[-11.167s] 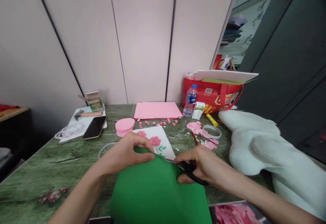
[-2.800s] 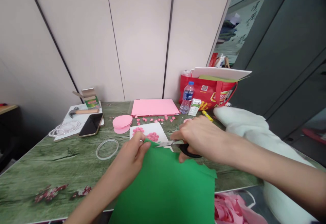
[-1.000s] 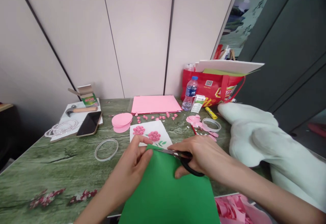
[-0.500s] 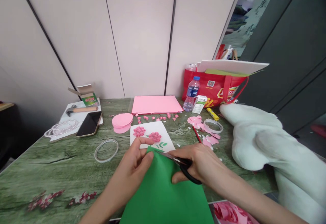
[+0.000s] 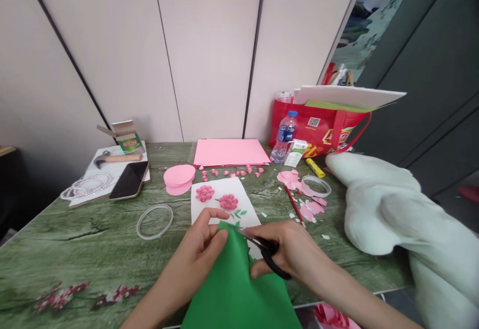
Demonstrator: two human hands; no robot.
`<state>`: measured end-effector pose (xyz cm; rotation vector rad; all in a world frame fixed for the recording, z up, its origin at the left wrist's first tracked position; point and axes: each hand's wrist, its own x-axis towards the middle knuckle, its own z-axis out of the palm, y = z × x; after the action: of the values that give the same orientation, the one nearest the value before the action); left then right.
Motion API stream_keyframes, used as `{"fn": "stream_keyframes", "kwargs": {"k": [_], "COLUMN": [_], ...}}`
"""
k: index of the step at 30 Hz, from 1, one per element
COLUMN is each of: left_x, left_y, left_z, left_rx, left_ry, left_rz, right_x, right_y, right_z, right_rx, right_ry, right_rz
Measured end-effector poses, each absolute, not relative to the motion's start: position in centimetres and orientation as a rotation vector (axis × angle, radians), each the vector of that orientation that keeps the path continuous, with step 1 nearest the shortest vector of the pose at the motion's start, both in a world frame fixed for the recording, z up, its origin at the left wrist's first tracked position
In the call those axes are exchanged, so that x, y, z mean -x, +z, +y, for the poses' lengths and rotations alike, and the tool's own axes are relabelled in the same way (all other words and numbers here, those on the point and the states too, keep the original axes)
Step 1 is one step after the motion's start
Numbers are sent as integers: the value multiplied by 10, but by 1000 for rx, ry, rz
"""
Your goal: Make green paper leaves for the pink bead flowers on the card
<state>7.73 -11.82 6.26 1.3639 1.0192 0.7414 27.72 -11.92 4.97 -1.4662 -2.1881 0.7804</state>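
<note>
A large sheet of green paper [image 5: 239,289] hangs toward me, its top edge pinched in my left hand [image 5: 207,239]. Black-handled scissors [image 5: 271,256] are gripped in my right hand [image 5: 290,249], with their blades at the paper's top edge close to my left fingertips. Behind the paper lies a white sheet [image 5: 220,186] bearing two pink flowers [image 5: 228,201] made of small rolled pieces, and green paper leaves [image 5: 238,213]. The lower part of that sheet is hidden by my hands and the green paper.
Tape rolls [image 5: 155,221] lie on both sides. Pink circles [image 5: 179,176], pink sheets [image 5: 230,152] and scraps [image 5: 310,209] surround the work. A phone [image 5: 129,180], hammer [image 5: 121,158], water bottle [image 5: 285,137], glue stick [image 5: 315,167], red bag [image 5: 310,124] and white plush [image 5: 374,209] stand farther out.
The scissors and my right hand have shifted slightly left and down along the green paper's edge. The paper is bent more at the cut. The view has moved a little.
</note>
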Motion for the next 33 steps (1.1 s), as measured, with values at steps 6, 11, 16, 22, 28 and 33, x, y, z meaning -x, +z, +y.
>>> {"fn": "stream_keyframes", "kwargs": {"k": [6,11,16,22,28,33], "left_x": [-73,-76,-75,-76,-74,-53], "left_y": [58,51,44,40,33,45], "left_z": [-111,-108,-103,-98,-90,-74], "left_rx": [-1291,-1251,-1219,-1115,-1013,-1076], "left_ry": [737,760,741,727,734,708], "left_rz": [990,990,1001,976,976,1043], "right_x": [-271,-267,-267,-264,-266,-287], "right_y": [44,35,24,16,5,-3], "right_z": [-116,-115,-112,-109,-107,-101], "right_rx": [1478,1489,1506,1555,1614,1580], "right_ry": [864,926,931,939,929,1071], "right_rz": [-2140,-2074,-2074,-2051,-1993,-1880]}}
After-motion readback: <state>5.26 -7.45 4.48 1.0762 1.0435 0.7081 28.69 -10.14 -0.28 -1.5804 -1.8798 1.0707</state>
